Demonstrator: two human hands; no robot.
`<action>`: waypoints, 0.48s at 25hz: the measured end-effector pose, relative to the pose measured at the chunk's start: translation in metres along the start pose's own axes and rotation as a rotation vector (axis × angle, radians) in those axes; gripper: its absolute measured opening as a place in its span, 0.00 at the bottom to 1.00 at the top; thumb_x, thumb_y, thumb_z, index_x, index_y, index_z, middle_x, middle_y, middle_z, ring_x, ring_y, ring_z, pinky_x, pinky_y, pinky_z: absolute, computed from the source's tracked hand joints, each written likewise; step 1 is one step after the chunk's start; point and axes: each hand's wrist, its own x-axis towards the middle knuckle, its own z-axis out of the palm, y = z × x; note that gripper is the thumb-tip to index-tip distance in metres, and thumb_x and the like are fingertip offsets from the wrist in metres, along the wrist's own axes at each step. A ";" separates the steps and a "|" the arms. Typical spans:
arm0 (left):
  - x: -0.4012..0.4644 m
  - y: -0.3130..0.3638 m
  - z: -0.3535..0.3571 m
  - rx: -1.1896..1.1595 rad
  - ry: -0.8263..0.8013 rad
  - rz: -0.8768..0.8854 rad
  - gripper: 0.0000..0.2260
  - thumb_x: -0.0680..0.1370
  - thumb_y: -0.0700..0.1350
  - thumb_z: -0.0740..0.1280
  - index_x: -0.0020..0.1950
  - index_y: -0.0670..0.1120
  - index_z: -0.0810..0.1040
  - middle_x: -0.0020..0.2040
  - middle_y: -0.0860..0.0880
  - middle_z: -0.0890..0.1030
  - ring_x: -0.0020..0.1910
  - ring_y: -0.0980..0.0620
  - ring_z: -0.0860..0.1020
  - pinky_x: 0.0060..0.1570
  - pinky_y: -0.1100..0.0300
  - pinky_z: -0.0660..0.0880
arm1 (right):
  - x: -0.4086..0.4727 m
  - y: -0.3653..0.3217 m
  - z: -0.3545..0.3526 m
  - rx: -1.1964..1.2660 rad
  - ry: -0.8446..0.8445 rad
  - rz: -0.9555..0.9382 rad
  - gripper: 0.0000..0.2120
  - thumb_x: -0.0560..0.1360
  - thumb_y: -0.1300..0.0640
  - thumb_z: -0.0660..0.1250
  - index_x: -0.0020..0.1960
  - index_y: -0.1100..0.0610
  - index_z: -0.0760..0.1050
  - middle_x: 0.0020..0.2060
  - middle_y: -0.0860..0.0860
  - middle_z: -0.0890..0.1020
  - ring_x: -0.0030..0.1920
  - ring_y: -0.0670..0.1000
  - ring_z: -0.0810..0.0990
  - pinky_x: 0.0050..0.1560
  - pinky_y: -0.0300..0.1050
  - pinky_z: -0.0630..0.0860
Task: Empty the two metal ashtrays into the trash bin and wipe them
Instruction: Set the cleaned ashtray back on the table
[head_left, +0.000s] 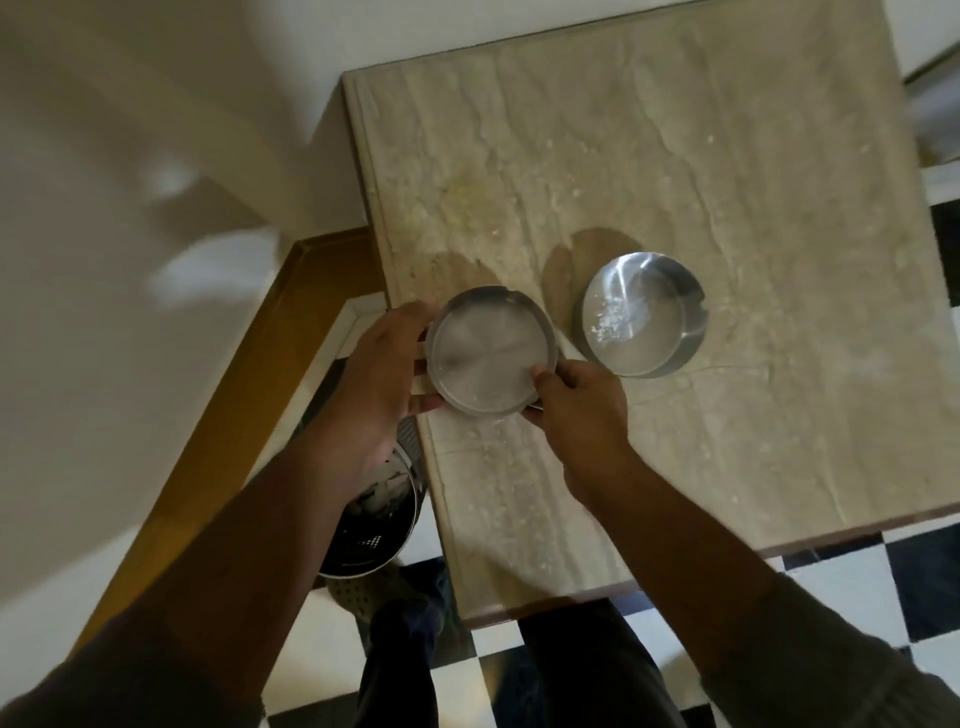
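A round metal ashtray (491, 351) sits at the left edge of the beige stone table (675, 156), its inside dusted with pale ash. My left hand (382, 369) cups its left side. My right hand (582, 415) pinches its near right rim, thumb inside the bowl. A second metal ashtray (639, 314) stands on the table to the right, untouched, with whitish ash specks inside. The perforated metal trash bin (382, 530) stands on the floor below the table's left edge, partly hidden by my left forearm, with white scraps in it.
Pale crumbs and a yellowish stain mark the tabletop. A wooden skirting board (249, 374) runs along the cream wall at left. The floor is black-and-white checkered tile (852, 582). My dark trousers and a shoe (363, 592) show under the table's near edge.
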 end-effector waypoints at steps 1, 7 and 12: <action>0.002 0.000 0.003 0.010 0.011 -0.007 0.14 0.81 0.57 0.60 0.58 0.52 0.80 0.56 0.51 0.83 0.54 0.49 0.82 0.50 0.50 0.80 | 0.001 0.001 0.001 -0.022 0.009 -0.002 0.11 0.79 0.58 0.66 0.39 0.50 0.81 0.44 0.56 0.86 0.47 0.56 0.86 0.52 0.57 0.84; 0.009 0.005 0.006 0.086 0.028 -0.011 0.18 0.80 0.57 0.59 0.64 0.50 0.79 0.57 0.49 0.84 0.57 0.47 0.82 0.52 0.49 0.80 | -0.002 0.008 0.009 0.075 0.056 -0.009 0.08 0.78 0.56 0.67 0.47 0.46 0.84 0.43 0.47 0.87 0.49 0.50 0.86 0.56 0.56 0.83; 0.007 0.016 0.023 0.383 0.188 0.344 0.12 0.80 0.49 0.60 0.48 0.43 0.78 0.45 0.43 0.80 0.46 0.45 0.80 0.46 0.49 0.77 | -0.003 0.009 -0.006 0.232 0.062 0.114 0.09 0.75 0.50 0.71 0.51 0.53 0.85 0.45 0.49 0.88 0.49 0.49 0.86 0.58 0.55 0.82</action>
